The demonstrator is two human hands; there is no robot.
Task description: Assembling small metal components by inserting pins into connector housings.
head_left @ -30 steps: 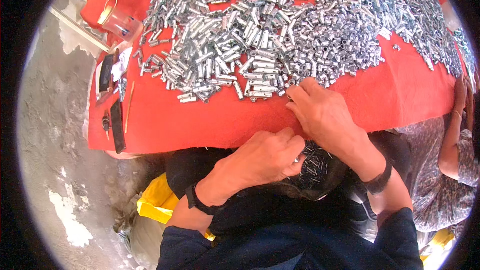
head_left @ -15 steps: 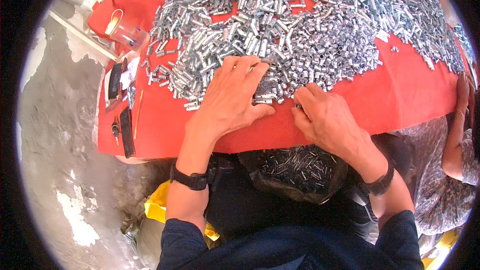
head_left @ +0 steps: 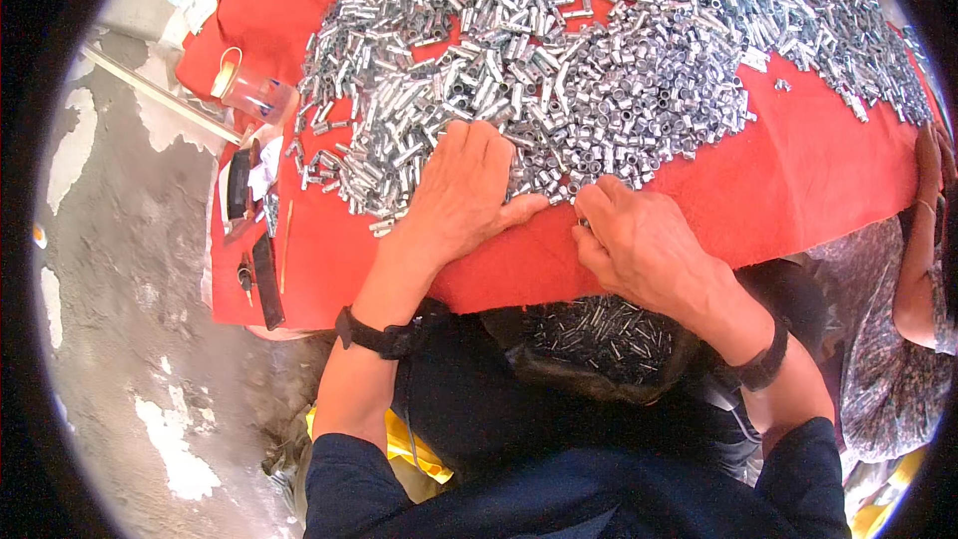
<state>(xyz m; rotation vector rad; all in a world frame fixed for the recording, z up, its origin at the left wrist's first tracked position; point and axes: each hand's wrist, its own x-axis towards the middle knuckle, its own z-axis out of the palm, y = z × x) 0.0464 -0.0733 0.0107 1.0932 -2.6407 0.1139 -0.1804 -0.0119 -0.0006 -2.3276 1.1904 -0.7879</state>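
My left hand [head_left: 461,185] rests palm down on the near edge of a big pile of small silver metal tubes [head_left: 489,80]. Its thumb stretches out to the right, apart from the fingers, whose tips are hidden among the tubes. Just right of it, my right hand [head_left: 649,240] is closed in a pinch above the red cloth [head_left: 499,265]. The round dark end of a small metal tube [head_left: 585,224] peeks out between its thumb and forefinger. Shorter ring-like metal pieces [head_left: 639,100] lie heaped beyond the right hand.
An open black bag [head_left: 599,339] of small thin metal pieces sits below the table edge. At the left are a clear plastic jar [head_left: 254,90], a dark flat strip [head_left: 266,279], keys [head_left: 245,274] and a thin stick [head_left: 286,240]. Another person's arm [head_left: 918,240] reaches in at the right edge.
The view has shifted slightly. My left hand's fingers have drawn closer together over the tubes, and the row of tubes beside it shows less. My right hand keeps its pinch near the pile's edge.
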